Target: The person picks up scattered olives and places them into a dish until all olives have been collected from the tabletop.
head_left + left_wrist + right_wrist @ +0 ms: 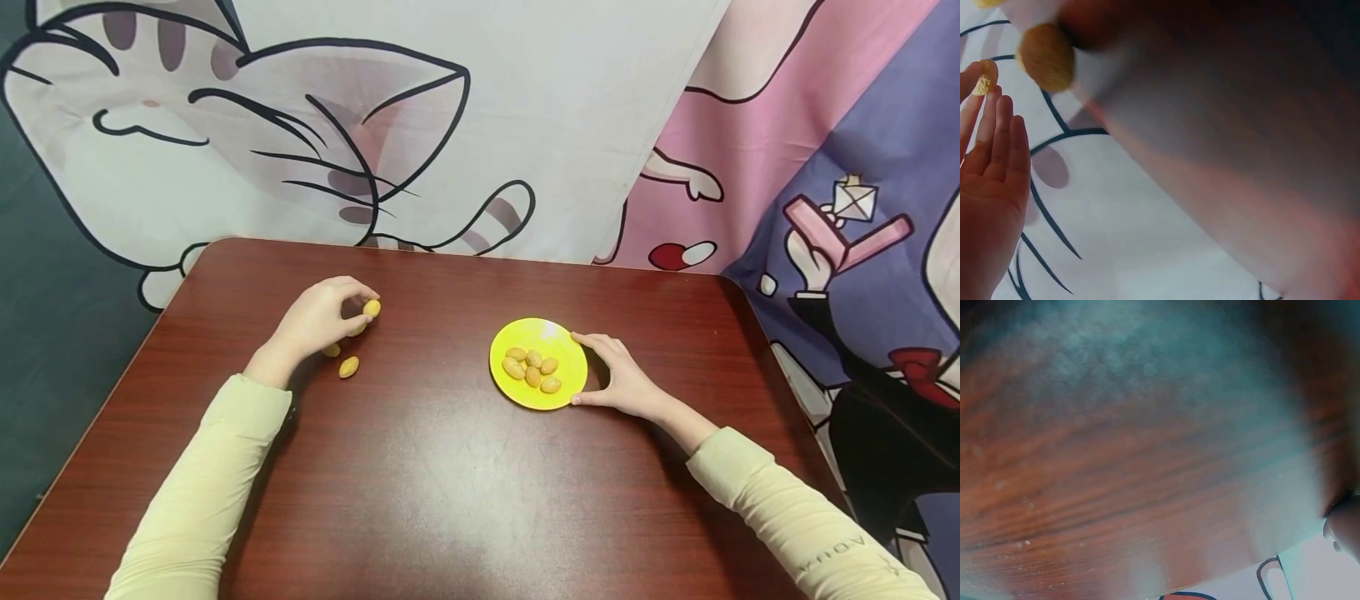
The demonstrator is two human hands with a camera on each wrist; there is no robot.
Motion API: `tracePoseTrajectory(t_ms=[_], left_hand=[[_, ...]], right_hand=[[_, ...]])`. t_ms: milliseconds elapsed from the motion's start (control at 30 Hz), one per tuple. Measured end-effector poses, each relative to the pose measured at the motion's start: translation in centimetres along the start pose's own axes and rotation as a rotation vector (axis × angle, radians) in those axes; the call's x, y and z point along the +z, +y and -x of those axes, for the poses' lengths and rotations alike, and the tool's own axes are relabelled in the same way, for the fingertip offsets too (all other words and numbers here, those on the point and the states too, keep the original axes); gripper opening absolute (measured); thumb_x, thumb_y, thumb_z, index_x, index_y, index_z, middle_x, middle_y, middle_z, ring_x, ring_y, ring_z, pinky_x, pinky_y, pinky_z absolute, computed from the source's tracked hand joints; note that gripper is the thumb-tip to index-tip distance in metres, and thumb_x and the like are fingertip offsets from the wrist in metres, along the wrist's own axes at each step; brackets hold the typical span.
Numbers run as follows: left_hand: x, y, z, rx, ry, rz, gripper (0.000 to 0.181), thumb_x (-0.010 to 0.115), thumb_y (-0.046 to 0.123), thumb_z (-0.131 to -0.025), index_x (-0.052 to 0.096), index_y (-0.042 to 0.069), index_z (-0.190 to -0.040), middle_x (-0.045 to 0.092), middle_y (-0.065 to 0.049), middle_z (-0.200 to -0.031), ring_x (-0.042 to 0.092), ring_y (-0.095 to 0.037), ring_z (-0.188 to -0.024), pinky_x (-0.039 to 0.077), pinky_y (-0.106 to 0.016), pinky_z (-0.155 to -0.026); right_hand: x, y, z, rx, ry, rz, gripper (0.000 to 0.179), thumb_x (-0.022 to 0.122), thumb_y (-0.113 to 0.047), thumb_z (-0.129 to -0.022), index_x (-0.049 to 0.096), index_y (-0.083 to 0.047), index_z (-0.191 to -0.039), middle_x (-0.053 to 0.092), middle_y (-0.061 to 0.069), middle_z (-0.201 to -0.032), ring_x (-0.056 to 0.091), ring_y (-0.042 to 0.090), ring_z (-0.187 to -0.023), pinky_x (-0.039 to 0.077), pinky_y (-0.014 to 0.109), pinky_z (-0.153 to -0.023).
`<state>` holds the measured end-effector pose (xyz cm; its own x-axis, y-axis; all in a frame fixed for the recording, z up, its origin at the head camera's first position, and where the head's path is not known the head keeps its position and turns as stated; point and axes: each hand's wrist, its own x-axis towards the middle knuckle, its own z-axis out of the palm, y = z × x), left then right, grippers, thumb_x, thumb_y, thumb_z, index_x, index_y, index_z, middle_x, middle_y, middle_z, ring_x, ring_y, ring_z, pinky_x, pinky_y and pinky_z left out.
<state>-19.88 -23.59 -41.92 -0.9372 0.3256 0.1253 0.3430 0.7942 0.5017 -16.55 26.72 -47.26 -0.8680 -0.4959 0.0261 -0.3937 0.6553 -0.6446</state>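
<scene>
My left hand [318,312] is at the left of the table, pinching a small yellow oval nut-like piece [372,307] between thumb and fingertips. In the left wrist view this held piece [985,78] has a rough, grainy surface. Below that hand a loose piece [348,367] lies on the table, and others beside it are partly hidden by the hand. My right hand [618,379] holds the right rim of a round yellow plate [536,400], thumb at the near side and fingers at the far side. Several similar pieces [533,358] sit together on the plate.
The brown wooden table [420,500] reaches a cloth backdrop [570,125] with a printed cat at its far edge. A pink and purple printed cloth [795,125] hangs at the right. The right wrist view shows mostly blurred tabletop.
</scene>
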Motion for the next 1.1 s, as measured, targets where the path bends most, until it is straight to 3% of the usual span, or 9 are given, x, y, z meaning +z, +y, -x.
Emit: tracePoseTrajectory(t_ms=[367,1100], left_hand=[[1.4,3.2,-1.3,0.175,-0.006,-0.018,0.027,0.08,0.009,-0.092,0.076,0.007,-0.119,0.075,-0.012,-0.119,0.07,-0.029,-0.111,0.054,-0.049,-0.104],[6.2,9.2,-5.0,0.31,-0.108,0.015,0.026,0.079,0.012,-0.094,0.078,0.011,-0.12,0.076,-0.004,-0.118,0.068,-0.023,-0.115,0.055,-0.042,-0.105]], right_hand=[[0.0,0.0,0.0,-0.017,0.008,0.007,0.103,0.099,-0.025,-0.072,0.045,-0.005,-0.158,0.051,0.021,-0.152,0.04,0.041,-0.14,0.034,0.063,-0.115],[0.0,0.1,0.0,-0.011,0.003,0.002,0.105,0.099,-0.026,-0.072,0.044,-0.006,-0.159,0.05,0.02,-0.153,0.04,0.04,-0.142,0.034,0.062,-0.116]])
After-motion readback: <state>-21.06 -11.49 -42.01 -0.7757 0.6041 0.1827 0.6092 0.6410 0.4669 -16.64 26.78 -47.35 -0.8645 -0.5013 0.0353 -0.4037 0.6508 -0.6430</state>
